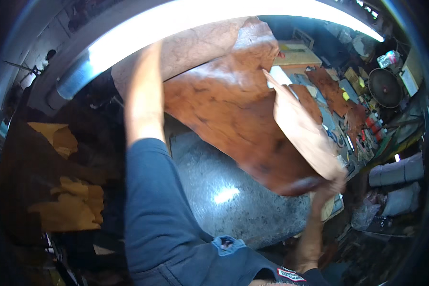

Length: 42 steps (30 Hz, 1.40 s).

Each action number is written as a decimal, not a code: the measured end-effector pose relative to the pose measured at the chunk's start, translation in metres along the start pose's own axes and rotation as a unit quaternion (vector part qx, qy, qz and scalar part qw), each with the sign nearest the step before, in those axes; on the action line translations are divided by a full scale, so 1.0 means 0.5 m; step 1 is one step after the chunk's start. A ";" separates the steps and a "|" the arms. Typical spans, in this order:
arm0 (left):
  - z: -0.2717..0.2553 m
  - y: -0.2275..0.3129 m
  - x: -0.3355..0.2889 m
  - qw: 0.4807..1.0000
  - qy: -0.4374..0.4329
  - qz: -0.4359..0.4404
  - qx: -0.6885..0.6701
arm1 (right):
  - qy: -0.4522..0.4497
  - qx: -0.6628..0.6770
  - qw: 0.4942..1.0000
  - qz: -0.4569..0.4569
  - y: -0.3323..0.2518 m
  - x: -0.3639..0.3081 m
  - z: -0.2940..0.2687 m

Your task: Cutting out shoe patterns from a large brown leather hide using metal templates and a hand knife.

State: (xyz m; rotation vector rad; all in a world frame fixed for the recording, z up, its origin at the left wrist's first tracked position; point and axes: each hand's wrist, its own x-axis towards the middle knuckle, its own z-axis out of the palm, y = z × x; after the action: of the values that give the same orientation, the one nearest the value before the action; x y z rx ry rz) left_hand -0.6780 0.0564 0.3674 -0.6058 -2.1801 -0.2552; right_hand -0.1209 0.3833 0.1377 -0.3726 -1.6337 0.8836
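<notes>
A large brown leather hide [229,109] with dark mottling spreads over a grey metal-topped table [205,176]. Its pale underside [300,126] shows where the right edge folds over, and another pale stretch shows at the far left. My right hand [336,183] is closed on the folded near-right corner, slightly blurred by motion. My left arm reaches far forward over the hide's left part. A bright tube lamp [233,8] hides the left hand, so its fingers and any hold cannot be seen.
Brown leather scraps [326,88], red-bodied bottles [374,123] and small tools crowd the right side. Beyond them stands a round dark disc [385,88]. Wrapped white bundles [396,170] lie at far right. Tan leather pieces [74,205] lie at left. The lamp arches across the top.
</notes>
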 end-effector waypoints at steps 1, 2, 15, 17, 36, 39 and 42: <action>0.019 0.012 0.020 0.998 0.031 -0.002 -0.063 | -0.048 0.212 0.962 0.163 -0.024 -0.052 0.105; 0.035 0.033 0.017 0.991 0.055 -0.006 -0.125 | -0.176 -0.012 0.983 0.055 -0.002 -0.131 0.162; -0.063 0.512 -1.045 0.865 -0.411 -0.072 -0.280 | -0.375 0.096 0.626 0.677 -0.078 -0.397 0.134; -0.065 0.495 -1.083 0.900 -0.370 -0.038 -0.226 | -0.417 0.038 0.689 0.591 -0.051 -0.372 0.056; -0.052 0.250 -1.073 0.561 -0.303 -0.577 -0.510 | -0.214 0.110 0.719 0.652 0.069 -0.296 0.035; -0.064 0.240 -1.062 0.554 -0.320 -0.573 -0.513 | -0.293 0.065 0.710 0.637 0.069 -0.289 0.011; -0.081 0.224 -1.075 0.551 -0.337 -0.562 -0.516 | -0.327 0.035 0.696 0.638 0.015 -0.302 -0.011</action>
State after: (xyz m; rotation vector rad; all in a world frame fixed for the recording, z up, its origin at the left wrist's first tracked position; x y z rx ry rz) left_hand -0.3076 -0.0421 -0.0280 0.3938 -2.6380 -2.4705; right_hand -0.0772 0.2895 0.0271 -1.3500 -1.8400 2.3266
